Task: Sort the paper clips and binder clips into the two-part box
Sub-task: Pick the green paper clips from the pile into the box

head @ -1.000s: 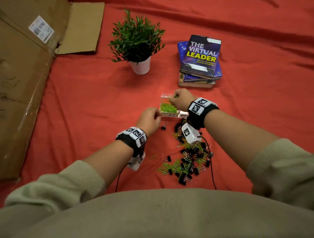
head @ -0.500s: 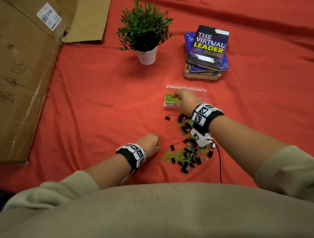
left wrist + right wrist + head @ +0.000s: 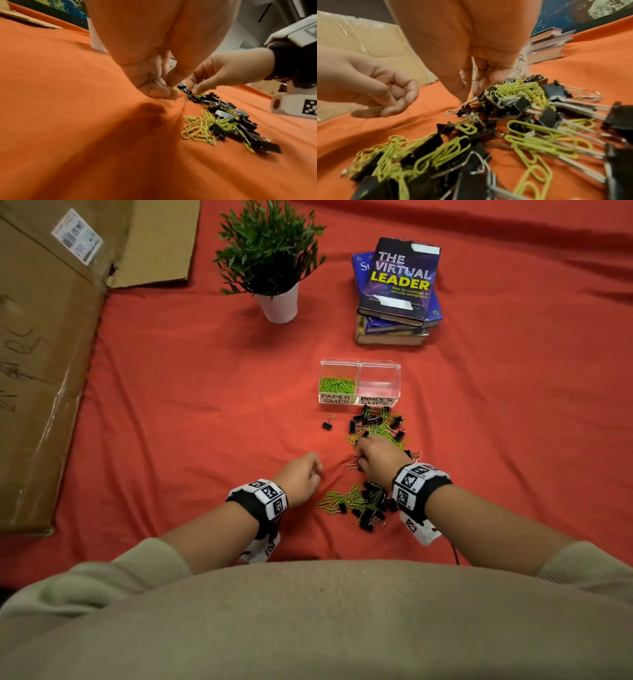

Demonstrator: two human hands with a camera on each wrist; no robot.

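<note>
A clear two-part box (image 3: pixel 359 365) stands on the red cloth. Its left part, labelled PAPER CLIPS, holds green paper clips (image 3: pixel 336 384); the right part, labelled BINDER CLIPS, looks empty. In front of it lies a mixed pile (image 3: pixel 371 498) of green paper clips (image 3: pixel 537 136) and black binder clips (image 3: pixel 547 117). My left hand (image 3: pixel 318 470) hovers at the pile's left edge and pinches one green paper clip (image 3: pixel 385 107) between thumb and fingers. Over the pile's middle, my right hand (image 3: pixel 359 453) pinches a black binder clip (image 3: pixel 463 109) with thumb and fingertip.
One binder clip (image 3: pixel 328 423) lies alone left of the pile. Behind the box stand a potted plant (image 3: pixel 270 258) and a stack of books (image 3: pixel 397 292). A flattened cardboard box (image 3: pixel 44 354) covers the left side. Open red cloth lies between it and the pile.
My right hand has come back from the box to the pile. My left hand, by the box a second ago, dropped to the pile's left edge.
</note>
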